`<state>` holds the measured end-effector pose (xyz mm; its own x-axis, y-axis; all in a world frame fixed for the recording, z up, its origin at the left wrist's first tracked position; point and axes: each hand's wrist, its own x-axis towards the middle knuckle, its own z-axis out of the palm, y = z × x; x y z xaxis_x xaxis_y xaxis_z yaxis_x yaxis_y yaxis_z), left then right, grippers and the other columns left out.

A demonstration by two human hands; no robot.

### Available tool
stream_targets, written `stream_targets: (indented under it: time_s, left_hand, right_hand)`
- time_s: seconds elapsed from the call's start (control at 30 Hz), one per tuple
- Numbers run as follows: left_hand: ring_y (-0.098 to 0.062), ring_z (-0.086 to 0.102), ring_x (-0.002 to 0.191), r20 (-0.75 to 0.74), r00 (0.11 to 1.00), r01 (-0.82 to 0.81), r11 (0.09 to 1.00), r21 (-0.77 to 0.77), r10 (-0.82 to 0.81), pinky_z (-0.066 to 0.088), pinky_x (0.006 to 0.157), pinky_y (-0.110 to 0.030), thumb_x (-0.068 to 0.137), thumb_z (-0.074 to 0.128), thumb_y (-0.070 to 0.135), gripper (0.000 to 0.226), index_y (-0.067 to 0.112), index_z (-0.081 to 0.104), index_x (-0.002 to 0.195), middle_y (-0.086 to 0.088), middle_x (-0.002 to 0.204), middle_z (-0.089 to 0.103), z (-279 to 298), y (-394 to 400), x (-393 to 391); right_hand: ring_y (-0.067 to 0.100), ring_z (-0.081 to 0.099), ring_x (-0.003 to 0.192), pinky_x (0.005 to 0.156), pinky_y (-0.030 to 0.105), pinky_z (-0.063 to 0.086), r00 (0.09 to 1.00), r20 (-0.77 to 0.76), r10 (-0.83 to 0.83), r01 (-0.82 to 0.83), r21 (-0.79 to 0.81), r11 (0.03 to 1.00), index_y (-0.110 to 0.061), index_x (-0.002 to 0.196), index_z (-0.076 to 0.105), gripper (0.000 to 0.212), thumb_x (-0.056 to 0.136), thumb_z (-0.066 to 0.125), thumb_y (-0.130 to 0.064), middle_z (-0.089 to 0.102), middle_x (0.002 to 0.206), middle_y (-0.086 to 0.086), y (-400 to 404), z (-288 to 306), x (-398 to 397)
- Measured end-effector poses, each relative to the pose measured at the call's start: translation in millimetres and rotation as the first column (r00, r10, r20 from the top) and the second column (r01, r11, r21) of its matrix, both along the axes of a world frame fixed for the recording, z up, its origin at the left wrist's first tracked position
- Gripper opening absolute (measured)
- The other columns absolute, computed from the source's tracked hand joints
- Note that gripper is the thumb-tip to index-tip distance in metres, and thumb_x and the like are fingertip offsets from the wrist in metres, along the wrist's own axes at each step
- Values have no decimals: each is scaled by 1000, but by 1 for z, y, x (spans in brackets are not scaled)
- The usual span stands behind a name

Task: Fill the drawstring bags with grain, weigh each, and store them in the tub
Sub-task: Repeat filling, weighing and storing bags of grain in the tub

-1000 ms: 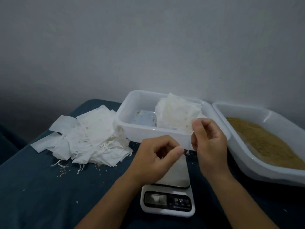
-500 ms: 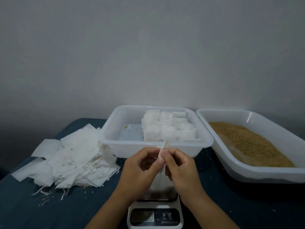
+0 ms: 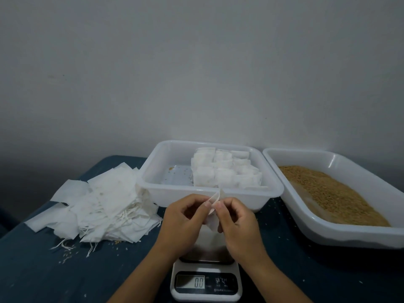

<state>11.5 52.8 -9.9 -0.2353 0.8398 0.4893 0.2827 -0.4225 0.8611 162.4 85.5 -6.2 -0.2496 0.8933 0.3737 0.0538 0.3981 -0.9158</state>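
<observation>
Pinching empty bag [image 3: 213,212] (mouth up): left hand [image 3: 185,219], right hand [image 3: 237,224], above scale [image 3: 206,283].

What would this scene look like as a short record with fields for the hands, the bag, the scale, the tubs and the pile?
left hand: pinches the bag's top edge
right hand: pinches the same edge, opposite side
drawstring bag: white, held above the scale
kitchen scale: display seems to read zero
storage tub: filled bags packed on its right side
grain tub: brown grain inside
empty bags pile: on the dark cloth, left of the storage tub
</observation>
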Motion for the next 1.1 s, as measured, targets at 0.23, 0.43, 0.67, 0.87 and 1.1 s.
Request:
stream_targets:
  time_s: [0.23,0.43,0.67,0.87,1.1]
  left_hand:
    - [-3,73,77,-29,914,-399,910,117,404,55,70,-11,89,78,11,25,35,72,91,18,81,74,-2,1,5]
    - [0,71,75,-157,879,-425,889,171,451,53,66,-10,84,84,17,34,35,58,94,18,78,69,-4,-1,1]
    - [-8,74,77,-122,933,-319,935,156,339,59,67,-20,83,86,13,46,42,52,96,15,84,72,-4,-3,2]
    - [-16,73,80,-13,990,-142,985,103,144,56,69,-20,83,76,33,22,38,60,96,7,87,74,3,-5,9]
    - [-14,59,134,88,924,381,884,-271,-372,52,105,-33,86,75,51,50,47,59,133,12,140,64,17,-13,-6]
  right_hand:
    - [10,62,67,59,21,49,960,164,-228,191,212,958,-29,75,66,16,91,69,-29,66,70,-8,3,-5,4]
    - [5,56,69,58,14,44,931,239,-277,118,520,846,-27,94,60,18,90,77,-24,55,84,-18,7,-2,9]
    - [-1,51,59,54,25,52,842,490,-227,-172,642,747,-28,111,63,23,90,72,-25,62,110,-21,16,2,21]
    - [-2,51,71,57,26,53,807,553,-207,-210,597,774,-29,102,71,12,92,66,-33,58,100,-19,21,8,30]
    - [9,49,54,53,20,38,911,412,22,-247,503,828,-23,92,65,4,95,67,-25,62,83,-19,14,15,30]
